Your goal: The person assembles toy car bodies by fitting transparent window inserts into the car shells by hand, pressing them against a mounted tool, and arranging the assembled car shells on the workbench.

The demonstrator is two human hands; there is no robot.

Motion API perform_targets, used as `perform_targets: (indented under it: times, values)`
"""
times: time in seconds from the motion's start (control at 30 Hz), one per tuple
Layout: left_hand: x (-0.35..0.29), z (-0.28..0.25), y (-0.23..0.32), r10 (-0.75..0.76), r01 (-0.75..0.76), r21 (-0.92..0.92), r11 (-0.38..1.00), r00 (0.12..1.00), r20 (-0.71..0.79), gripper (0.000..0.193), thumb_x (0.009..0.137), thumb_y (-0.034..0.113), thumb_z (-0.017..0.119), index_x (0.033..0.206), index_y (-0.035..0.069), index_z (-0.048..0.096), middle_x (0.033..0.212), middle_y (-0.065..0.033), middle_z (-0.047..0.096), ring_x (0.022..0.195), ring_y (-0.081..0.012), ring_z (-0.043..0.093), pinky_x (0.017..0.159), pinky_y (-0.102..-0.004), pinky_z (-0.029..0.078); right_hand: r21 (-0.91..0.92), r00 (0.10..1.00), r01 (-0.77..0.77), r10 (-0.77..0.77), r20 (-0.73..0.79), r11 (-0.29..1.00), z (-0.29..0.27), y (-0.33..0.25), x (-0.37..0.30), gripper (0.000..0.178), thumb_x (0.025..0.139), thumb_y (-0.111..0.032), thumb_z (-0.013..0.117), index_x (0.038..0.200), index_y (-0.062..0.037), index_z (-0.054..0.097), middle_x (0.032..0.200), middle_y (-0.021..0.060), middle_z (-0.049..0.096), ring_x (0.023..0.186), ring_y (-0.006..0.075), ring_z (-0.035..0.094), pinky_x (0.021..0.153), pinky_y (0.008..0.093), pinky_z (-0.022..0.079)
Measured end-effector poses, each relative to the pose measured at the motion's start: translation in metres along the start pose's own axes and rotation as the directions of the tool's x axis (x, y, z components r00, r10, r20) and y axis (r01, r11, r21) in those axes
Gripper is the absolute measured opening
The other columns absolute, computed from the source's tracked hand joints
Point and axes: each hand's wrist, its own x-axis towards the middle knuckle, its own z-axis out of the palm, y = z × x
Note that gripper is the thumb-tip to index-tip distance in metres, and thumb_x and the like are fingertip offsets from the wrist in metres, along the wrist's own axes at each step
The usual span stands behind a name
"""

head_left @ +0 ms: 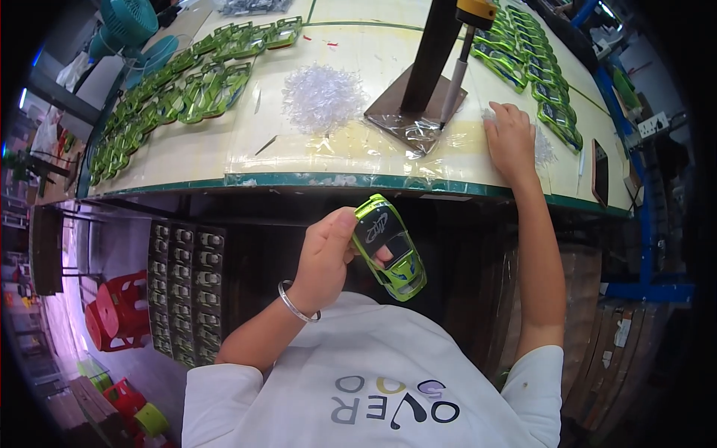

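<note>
My left hand (323, 254) grips a shiny green toy car body shell (407, 275) by its edge, in front of my chest and below the table edge. The shell has a dark panel with a pale design, and a fingertip shows through its window opening. On the right of the tabletop rests my right hand (514, 145), fingers curled down beside a small heap of clear plastic pieces (544, 149). A whitish clear bit shows by its fingertips; whether it is pinched is hidden. Left of that hand, a grey pen-shaped tool (452, 93) points down over a brown metal base (385, 112).
A larger pile of clear plastic pieces (323, 97) lies mid-table. Rows of green car shells stand at the left (168, 104) and right (549, 93). A phone (600, 172) lies at the right edge. Below left are a tray of car parts (183, 280) and red stools (119, 310).
</note>
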Motion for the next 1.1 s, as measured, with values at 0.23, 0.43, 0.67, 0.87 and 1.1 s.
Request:
perform_targets:
  times: [0.23, 0.43, 0.67, 0.87, 1.1]
  values:
    - [0.0, -0.005, 0.007, -0.027, 0.027, -0.004, 1.0, 0.998, -0.054, 0.037, 0.091, 0.029, 0.032, 0.096, -0.004, 0.048, 0.073, -0.0115, 0.058, 0.063, -0.014, 0.058, 0.058, -0.0243, 0.049, -0.047, 1.0, 0.006, -0.006, -0.003, 0.999, 0.011, 0.0, 0.01, 0.01, 0.075, -0.017, 0.054, 0.079, -0.0088, 0.06, 0.081, 0.0027, 0.055, 0.082, 0.0211, 0.049, 0.073, 0.0342, 0.035]
    - [0.0, -0.006, 0.008, -0.077, 0.08, -0.058, 0.995, 0.996, 0.053, 0.037, 0.091, 0.03, 0.032, 0.095, -0.002, 0.048, 0.076, -0.0106, 0.058, 0.066, -0.0135, 0.057, 0.062, -0.0256, 0.049, 0.075, 0.99, 0.045, -0.034, -0.134, 0.996, 0.009, 0.009, 0.008, 0.006, 0.071, -0.011, 0.057, 0.074, -0.0073, 0.061, 0.075, 0.0044, 0.056, 0.077, 0.0212, 0.05, 0.071, 0.033, 0.037]
    - [-0.004, -0.007, 0.003, -0.104, 0.107, -0.062, 0.992, 0.993, 0.047, 0.035, 0.091, 0.029, 0.032, 0.095, -0.003, 0.048, 0.074, -0.0115, 0.058, 0.063, -0.0145, 0.057, 0.061, -0.0251, 0.048, 0.777, 0.919, -0.158, 0.38, -0.11, 0.609, -0.005, 0.004, -0.001, 0.008, 0.077, -0.007, 0.055, 0.078, -0.0003, 0.058, 0.072, 0.006, 0.059, 0.056, 0.0119, 0.053, 0.053, 0.0239, 0.043]
    - [-0.009, -0.005, -0.004, -0.144, 0.146, -0.023, 0.989, 0.987, 0.07, 0.034, 0.091, 0.028, 0.033, 0.092, -0.002, 0.049, 0.074, -0.0104, 0.058, 0.064, -0.0123, 0.057, 0.061, -0.0231, 0.048, 0.872, 0.817, -0.356, 0.342, 0.465, -0.335, -0.019, 0.019, -0.014, 0.016, 0.079, -0.008, 0.056, 0.091, 0.0023, 0.053, 0.073, 0.0041, 0.055, 0.06, 0.0075, 0.05, 0.053, 0.0171, 0.041]
    - [-0.014, -0.002, -0.004, -0.142, 0.142, 0.005, 0.99, 0.984, 0.105, 0.033, 0.091, 0.028, 0.033, 0.092, -0.001, 0.049, 0.076, -0.0086, 0.057, 0.066, -0.0115, 0.057, 0.061, -0.0225, 0.048, 0.694, 0.791, -0.419, 0.141, 0.596, -0.585, -0.026, 0.017, -0.028, 0.014, 0.082, -0.006, 0.053, 0.093, 0.0013, 0.053, 0.074, 0.0041, 0.055, 0.061, 0.0069, 0.051, 0.054, 0.0163, 0.043]
